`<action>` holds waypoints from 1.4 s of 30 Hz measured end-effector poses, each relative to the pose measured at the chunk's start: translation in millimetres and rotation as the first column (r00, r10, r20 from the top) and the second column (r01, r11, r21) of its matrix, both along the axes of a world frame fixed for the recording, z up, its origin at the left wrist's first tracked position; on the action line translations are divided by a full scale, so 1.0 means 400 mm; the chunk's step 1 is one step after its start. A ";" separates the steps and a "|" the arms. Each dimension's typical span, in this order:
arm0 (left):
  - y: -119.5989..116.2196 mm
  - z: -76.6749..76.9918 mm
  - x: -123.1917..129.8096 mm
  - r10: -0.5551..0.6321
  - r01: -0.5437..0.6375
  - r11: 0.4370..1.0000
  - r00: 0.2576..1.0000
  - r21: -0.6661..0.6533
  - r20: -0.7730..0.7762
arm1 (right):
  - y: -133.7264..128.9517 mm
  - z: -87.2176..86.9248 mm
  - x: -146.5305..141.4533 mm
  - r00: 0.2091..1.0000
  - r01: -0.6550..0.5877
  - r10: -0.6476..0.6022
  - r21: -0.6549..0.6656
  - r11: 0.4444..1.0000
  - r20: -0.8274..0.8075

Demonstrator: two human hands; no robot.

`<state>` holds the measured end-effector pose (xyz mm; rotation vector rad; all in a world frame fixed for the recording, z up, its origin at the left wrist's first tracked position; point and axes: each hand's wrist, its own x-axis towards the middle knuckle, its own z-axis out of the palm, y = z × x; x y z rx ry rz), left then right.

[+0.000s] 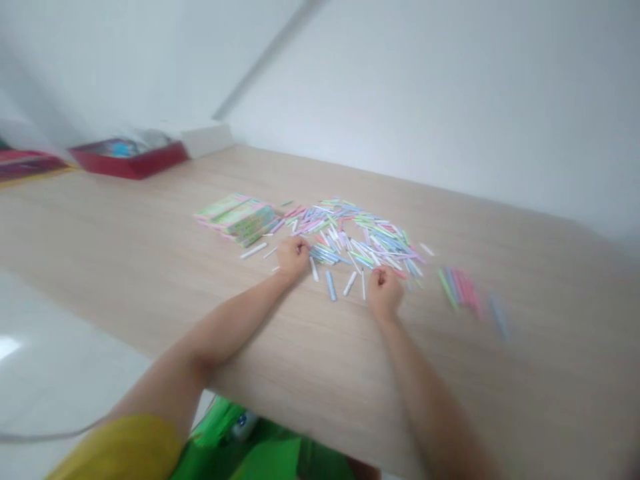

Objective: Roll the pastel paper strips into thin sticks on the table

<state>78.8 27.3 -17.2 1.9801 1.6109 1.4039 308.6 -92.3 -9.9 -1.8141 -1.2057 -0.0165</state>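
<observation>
**Coloured sticks [380, 241] in a wide pile on the worktop [300, 373]**

At the near left edge of the pile, left hand [293, 257], fingers curled in. Right by those fingers, pale blue sticks [326, 255]; held or merely touched, impossible to tell. At the near right edge of the pile, right hand [386, 292], curled closed into a loose fist, with any contents hidden.

Just in front of the pile, between both hands, a few loose sticks, including a thicker blue stick [331, 286]. Left of the pile, patterned packets [240, 217] in green and pink. Right of the pile, a row of pink and green sticks [465, 292], blurred, with a bluish stick [499, 317] just beyond. Well behind and left of the pile, a red tray [143, 165] beside a white box [207, 139].
</observation>
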 end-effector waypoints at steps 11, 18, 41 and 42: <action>0.011 0.024 -0.015 0.265 -0.214 0.926 0.955 -0.312 0.133 | 0.004 -0.012 0.007 0.999 0.014 -0.017 0.077 0.997 0.048; -0.009 0.027 0.007 0.066 -0.074 0.992 0.994 -0.104 -0.083 | 0.007 -0.013 0.002 0.999 0.012 -0.014 0.055 0.998 0.034; 0.025 0.017 0.007 -0.083 0.098 0.994 0.968 0.049 -0.238 | -0.006 0.011 -0.015 1.000 0.006 -0.008 -0.123 0.992 -0.021; 0.043 0.029 0.014 -0.133 0.139 0.990 0.972 0.020 -0.192 | -0.007 0.012 -0.015 1.000 0.006 -0.010 -0.125 0.992 -0.026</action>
